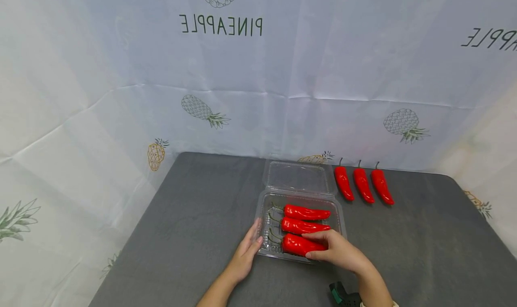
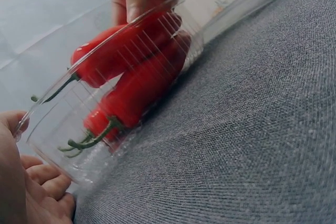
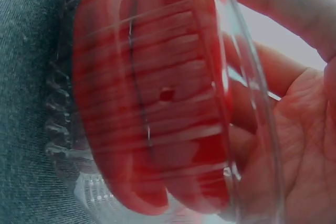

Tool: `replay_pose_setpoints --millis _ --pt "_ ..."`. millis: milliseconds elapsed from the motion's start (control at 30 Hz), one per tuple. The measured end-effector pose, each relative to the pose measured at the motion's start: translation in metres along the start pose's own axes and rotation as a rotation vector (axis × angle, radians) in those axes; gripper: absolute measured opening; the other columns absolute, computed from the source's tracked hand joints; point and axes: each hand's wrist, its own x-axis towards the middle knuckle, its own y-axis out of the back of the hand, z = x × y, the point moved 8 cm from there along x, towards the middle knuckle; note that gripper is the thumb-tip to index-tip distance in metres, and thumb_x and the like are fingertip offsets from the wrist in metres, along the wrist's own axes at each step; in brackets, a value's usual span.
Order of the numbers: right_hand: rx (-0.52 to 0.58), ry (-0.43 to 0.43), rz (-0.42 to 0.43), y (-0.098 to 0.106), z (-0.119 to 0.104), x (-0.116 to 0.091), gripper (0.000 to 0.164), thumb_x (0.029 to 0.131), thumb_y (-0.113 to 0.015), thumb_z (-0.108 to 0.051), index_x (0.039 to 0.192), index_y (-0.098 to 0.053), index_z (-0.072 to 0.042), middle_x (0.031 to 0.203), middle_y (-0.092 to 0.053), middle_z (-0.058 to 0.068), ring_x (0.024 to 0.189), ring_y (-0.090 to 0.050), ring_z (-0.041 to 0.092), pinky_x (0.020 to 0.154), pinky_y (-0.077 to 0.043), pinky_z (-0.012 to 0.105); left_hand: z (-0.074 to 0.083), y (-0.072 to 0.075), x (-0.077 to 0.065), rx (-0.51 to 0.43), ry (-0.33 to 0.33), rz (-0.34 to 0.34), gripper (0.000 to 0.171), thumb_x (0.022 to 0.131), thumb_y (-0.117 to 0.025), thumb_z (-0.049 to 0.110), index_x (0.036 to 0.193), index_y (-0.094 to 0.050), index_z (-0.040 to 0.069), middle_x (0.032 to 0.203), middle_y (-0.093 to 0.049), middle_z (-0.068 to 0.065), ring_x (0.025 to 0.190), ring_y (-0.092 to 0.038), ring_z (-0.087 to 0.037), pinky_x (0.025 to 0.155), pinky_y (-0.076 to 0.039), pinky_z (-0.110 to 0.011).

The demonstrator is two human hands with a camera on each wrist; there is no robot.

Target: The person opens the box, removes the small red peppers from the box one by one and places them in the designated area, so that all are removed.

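Observation:
A clear plastic clamshell container (image 1: 340,213) lies on the table, its lid (image 1: 299,177) folded back. Inside are three red chili peppers with green stems, side by side. My left hand (image 1: 242,252) holds the container's left side, thumb at the rim and fingers along the outer wall (image 2: 47,182). The nearest chili pepper (image 1: 295,244) is pinched by my right hand (image 1: 339,252), which reaches over the container's front right. The middle chili pepper (image 1: 300,226) and the far chili pepper (image 1: 304,212) lie just beyond. Through the clear wall, the right wrist view shows peppers (image 3: 178,103) blurred.
Three more chili peppers, a left (image 1: 343,183), a middle (image 1: 363,186) and a right one (image 1: 381,186), stand in a row right of the lid. A black and green device (image 1: 342,296) sits by my right wrist. Pineapple-print cloth (image 1: 282,64) hangs behind the grey table (image 1: 194,217).

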Motion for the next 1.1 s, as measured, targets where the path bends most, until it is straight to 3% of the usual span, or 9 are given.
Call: replay_pose_setpoints --millis 300,600,667,733,833,900,1100 --pt "-0.039 0.035 0.068 0.003 0.0 0.0 0.048 0.079 -0.074 -0.025 0.121 -0.062 -0.004 0.117 -0.061 0.015 0.098 -0.048 0.022 0.067 -0.049 0.02 0.001 -0.001 0.001 0.004 0.006 0.001 0.056 0.1 -0.036 0.014 0.146 -0.012 -0.007 0.153 -0.011 -0.026 0.142 -0.008 -0.037 0.103 -0.013 -0.002" --pt "-0.034 -0.001 0.212 0.015 0.003 -0.001 0.046 0.079 -0.074 -0.03 0.12 -0.064 -0.01 0.115 -0.061 0.013 0.095 -0.051 0.021 0.067 -0.05 0.02 -0.001 0.0 0.002 0.026 0.013 0.009 0.055 0.1 -0.036 0.015 0.146 -0.014 -0.006 0.153 -0.014 -0.024 0.142 -0.01 -0.036 0.104 -0.013 -0.003" --pt "0.005 -0.011 0.213 0.016 0.005 -0.001 0.046 0.081 -0.072 -0.03 0.122 -0.063 -0.011 0.109 -0.064 0.013 0.082 -0.056 0.024 0.063 -0.051 0.021 -0.001 0.0 0.002 0.023 0.014 0.007 0.055 0.101 -0.036 0.015 0.146 -0.014 -0.006 0.153 -0.014 -0.024 0.142 -0.009 -0.036 0.104 -0.012 -0.003" --pt "0.014 -0.003 0.218 0.016 0.005 -0.002 0.045 0.083 -0.069 -0.03 0.124 -0.061 -0.012 0.111 -0.065 0.013 0.09 -0.058 0.028 0.067 -0.052 0.023 0.0 0.0 0.002 0.017 0.013 0.006 0.055 0.101 -0.036 0.016 0.146 -0.014 -0.006 0.153 -0.013 -0.024 0.143 -0.009 -0.036 0.104 -0.012 -0.003" --pt "0.011 0.004 0.222 0.017 0.004 -0.002 0.043 0.085 -0.066 -0.03 0.125 -0.061 -0.014 0.115 -0.065 0.013 0.106 -0.056 0.038 0.079 -0.054 0.035 0.0 0.0 0.002 0.017 0.013 0.004 0.056 0.101 -0.036 0.016 0.146 -0.013 -0.006 0.153 -0.013 -0.024 0.143 -0.009 -0.036 0.104 -0.012 -0.003" --pt "-0.005 0.006 0.242 0.019 0.003 -0.003 0.042 0.086 -0.065 -0.031 0.125 -0.061 -0.016 0.126 -0.06 0.014 0.125 -0.042 0.042 0.093 -0.049 0.044 0.0 -0.001 0.002 0.019 0.011 0.002 0.055 0.101 -0.036 0.016 0.146 -0.013 -0.006 0.153 -0.013 -0.025 0.142 -0.009 -0.037 0.104 -0.013 -0.003" --pt "-0.01 0.004 0.261 0.025 -0.001 -0.002 0.043 0.089 -0.061 -0.031 0.128 -0.058 -0.014 0.133 -0.054 0.016 0.13 -0.036 0.046 0.099 -0.039 0.058 -0.002 0.001 0.002 0.001 0.007 0.009 0.055 0.1 -0.036 0.014 0.146 -0.013 -0.007 0.153 -0.013 -0.025 0.142 -0.01 -0.037 0.104 -0.014 -0.002"
